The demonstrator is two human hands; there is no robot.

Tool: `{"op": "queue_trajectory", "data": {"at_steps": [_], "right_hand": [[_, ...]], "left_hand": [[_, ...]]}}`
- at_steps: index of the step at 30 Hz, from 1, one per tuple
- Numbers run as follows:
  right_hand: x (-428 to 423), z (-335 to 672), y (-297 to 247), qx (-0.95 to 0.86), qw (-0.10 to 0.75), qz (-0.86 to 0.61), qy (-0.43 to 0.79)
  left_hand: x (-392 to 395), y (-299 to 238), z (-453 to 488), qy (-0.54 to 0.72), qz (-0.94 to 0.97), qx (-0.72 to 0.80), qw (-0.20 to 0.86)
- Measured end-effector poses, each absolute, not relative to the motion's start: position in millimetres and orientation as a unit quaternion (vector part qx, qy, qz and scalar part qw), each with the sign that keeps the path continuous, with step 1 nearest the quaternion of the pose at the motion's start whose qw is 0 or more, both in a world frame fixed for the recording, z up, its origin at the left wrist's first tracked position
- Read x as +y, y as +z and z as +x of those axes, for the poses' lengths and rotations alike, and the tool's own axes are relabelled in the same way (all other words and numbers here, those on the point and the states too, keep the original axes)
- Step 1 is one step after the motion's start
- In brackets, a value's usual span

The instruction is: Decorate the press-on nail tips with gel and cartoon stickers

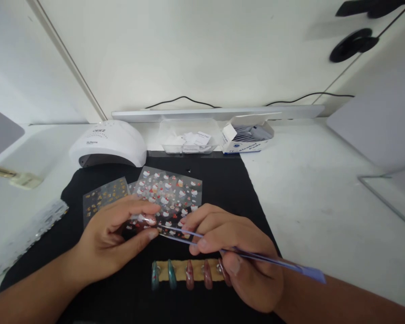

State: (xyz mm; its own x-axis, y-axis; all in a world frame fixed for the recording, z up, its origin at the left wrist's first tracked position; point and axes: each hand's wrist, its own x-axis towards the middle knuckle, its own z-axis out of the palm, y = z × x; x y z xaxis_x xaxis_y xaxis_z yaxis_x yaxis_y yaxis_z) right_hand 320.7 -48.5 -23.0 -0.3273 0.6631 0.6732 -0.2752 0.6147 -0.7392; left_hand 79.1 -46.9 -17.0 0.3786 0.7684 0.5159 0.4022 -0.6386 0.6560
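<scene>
My left hand [116,234] is closed in a pinch on the near edge of a clear sticker sheet [170,191] printed with small white and red figures, which lies on a black mat [222,180]. My right hand [238,252] is closed around thin purple tweezers [256,257], whose tips reach the sheet beside my left fingertips. Just below both hands lies a tan strip [180,269] bearing several coloured false nails. A second sticker sheet [103,195] with gold figures lies to the left.
A white nail lamp [110,144] stands at the mat's far left. Behind it are a clear tray of paper packets [189,139] and an open box of alcohol pads [249,135]. A glittery sheet [37,227] lies at left; cables run along the wall.
</scene>
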Motion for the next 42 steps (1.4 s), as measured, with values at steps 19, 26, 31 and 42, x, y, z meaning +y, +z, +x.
{"op": "queue_trajectory", "data": {"at_steps": [19,26,31,42], "right_hand": [[-47.2,314.3,-30.6,-0.651,0.588,-0.147,0.457],[-46.0,313.1,-25.6,-0.658,0.587,-0.151,0.447],[-47.4,314.1,-23.8,-0.656,0.575,-0.166,0.461],[-48.8,317.0,-20.7,-0.654,0.552,-0.180,0.485]], "left_hand": [[-47.2,-14.7,76.8,0.407,0.796,0.384,0.229],[-45.6,-9.4,80.6,0.407,0.810,0.375,0.194],[-47.2,-8.2,80.7,0.400,0.827,0.356,0.173],[-48.2,-4.9,81.4,0.387,0.834,0.363,0.153]]}}
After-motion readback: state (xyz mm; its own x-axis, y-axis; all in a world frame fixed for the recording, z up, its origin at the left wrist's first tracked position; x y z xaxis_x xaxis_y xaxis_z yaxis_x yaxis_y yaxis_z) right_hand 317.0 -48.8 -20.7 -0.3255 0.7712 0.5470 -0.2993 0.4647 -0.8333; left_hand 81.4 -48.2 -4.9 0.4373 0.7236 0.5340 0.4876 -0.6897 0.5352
